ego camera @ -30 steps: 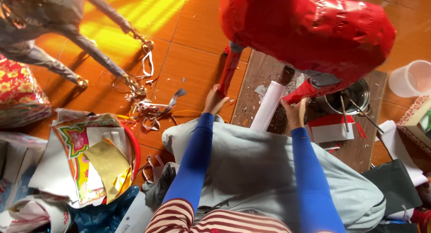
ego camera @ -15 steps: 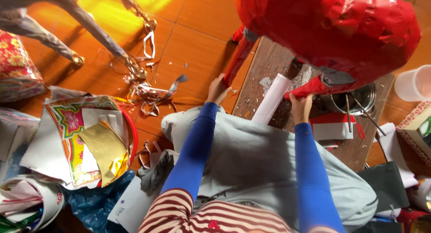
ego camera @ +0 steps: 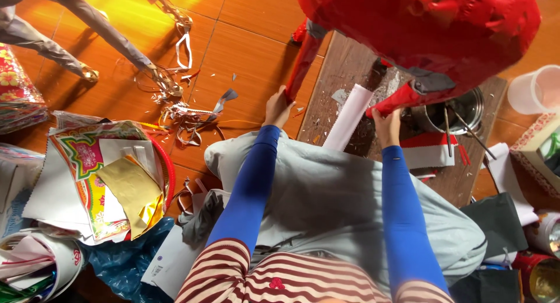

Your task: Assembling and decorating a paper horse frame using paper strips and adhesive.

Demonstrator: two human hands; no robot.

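orange-brown floor tiles (ego camera: 245, 40) stretch under everything, littered with foil scraps. beyond both hands looms a big red paper figure (ego camera: 426, 29) standing on thin red legs. the left hand (ego camera: 277, 107) is closed around the lower end of one red leg (ego camera: 303, 61). the right hand (ego camera: 386, 123) grips the foot of another red leg (ego camera: 402, 99), fingers wrapped under it. between the two hands lies a white paper roll (ego camera: 349, 117) on a wooden board (ego camera: 344, 75). just right of the right hand sits a metal bowl (ego camera: 449, 110) with sticks in it. far left of the left hand rests a stack of printed papers with gold foil (ego camera: 125, 189).
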